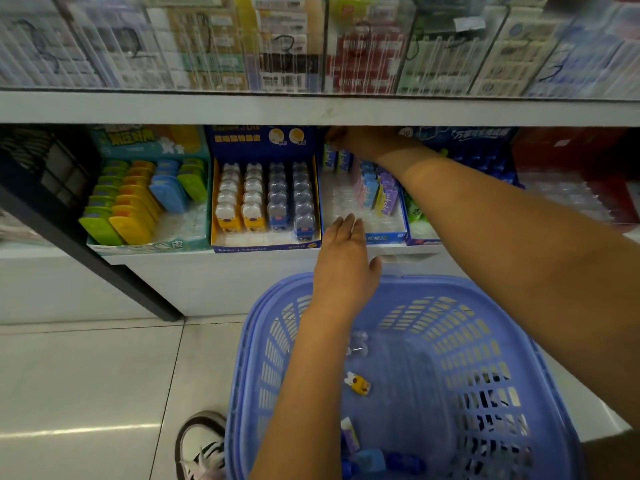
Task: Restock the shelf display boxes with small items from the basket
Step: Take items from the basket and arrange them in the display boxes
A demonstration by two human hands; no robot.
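The basket (450, 292) stands on the floor (86, 393) right in front of the shelf, under both arms, prob. so each pick is a short way. In it I count at least 5 small items: 1 yellow bear-shaped piece (359, 383), 1 clear piece just beyond it, and approx. 3 bluish ones by the near wall. The forearm may hide more.

The left hand (343, 261) is above the basket's far rim, w/ straight fingers that lie close together. The tips are at the front edge of the white-blue display box (388, 236). This grip holds nothing I can see; I think it steadies the box.

This box is bare in its front half; the packs (379, 194) stand only at the back and right, so it needs stock.

Beside it, the blue bear box (263, 248) has 4 rows, 2 yellow and 2 blue, almost full. The teal box (156, 246) also has 4 rows, w/ 2 short ones.

The right hand (353, 142) reaches deep to the back of the white-blue box, under the upper shelf board (207, 109). Its fingers are in shadow, so I cannot tell its grip.
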